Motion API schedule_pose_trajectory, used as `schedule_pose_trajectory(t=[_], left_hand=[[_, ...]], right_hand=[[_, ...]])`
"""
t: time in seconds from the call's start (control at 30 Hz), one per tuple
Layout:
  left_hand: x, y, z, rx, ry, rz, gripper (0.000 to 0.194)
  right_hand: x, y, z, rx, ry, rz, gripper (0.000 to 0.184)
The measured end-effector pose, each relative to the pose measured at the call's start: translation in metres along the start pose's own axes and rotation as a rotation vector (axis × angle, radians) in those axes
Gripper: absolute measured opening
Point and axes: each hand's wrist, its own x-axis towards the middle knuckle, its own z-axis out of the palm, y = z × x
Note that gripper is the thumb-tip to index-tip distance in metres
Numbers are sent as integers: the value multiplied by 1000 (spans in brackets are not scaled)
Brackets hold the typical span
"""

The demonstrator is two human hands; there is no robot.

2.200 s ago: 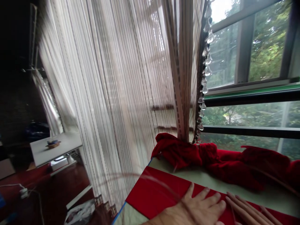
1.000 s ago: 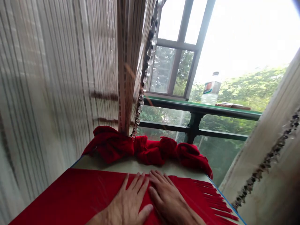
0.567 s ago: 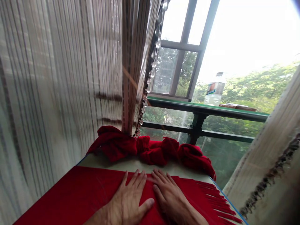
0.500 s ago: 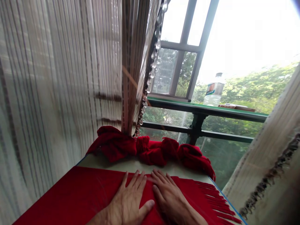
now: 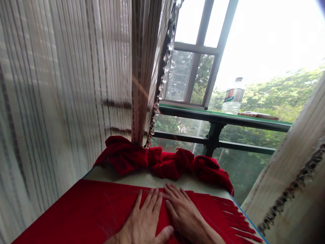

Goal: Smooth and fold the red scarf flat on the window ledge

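A red fringed scarf (image 5: 83,213) lies spread flat over a pale board with blue edges (image 5: 149,179). Both palms rest on it side by side, close to its far edge. My left hand (image 5: 144,217) lies flat, fingers apart and thumb stretched toward the other hand. Just to its right, my right hand (image 5: 182,213) is also flat, fingers stretched forward. The scarf's fringe (image 5: 238,217) hangs in strands at the right side. Beyond the hands, more red cloth (image 5: 170,164) is bunched along the board's far end.
A striped curtain (image 5: 63,101) with a beaded edge (image 5: 165,67) hangs at the left, another curtain (image 5: 291,169) at the right. Behind stands a dark green railing (image 5: 188,113), with a plastic bottle (image 5: 233,98) and a flat brown object (image 5: 259,116) on its ledge. A window frame (image 5: 195,51) opens onto trees.
My left hand has slid slightly right and toward me over the scarf, its thumb closer to the right hand. The right hand has stayed in place.
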Motion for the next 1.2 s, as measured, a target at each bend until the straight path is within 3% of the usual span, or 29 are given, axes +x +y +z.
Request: schedule_pose_trajectory(t=[0.1,0.43,0.57,0.83,1.0,1.2], left_hand=[[-4,0,3,48,7,10,81],[-4,-9,-12,135,79,-207,64],[-6,-3,-12,93,30,-168,74],[-7,-9,-23,123,42,-259,74],[-9,-9,-19,89,0,-203,73],[-2,-18,-18,161,61,-254,70]], right_hand=[[1,2,3,-40,-20,16,54],[5,8,9,-123,-66,40,60],[5,7,8,-125,-81,44,61],[2,-2,-1,-149,-137,57,65],[1,0,1,-138,-107,48,64],[1,6,6,-129,-69,26,64]])
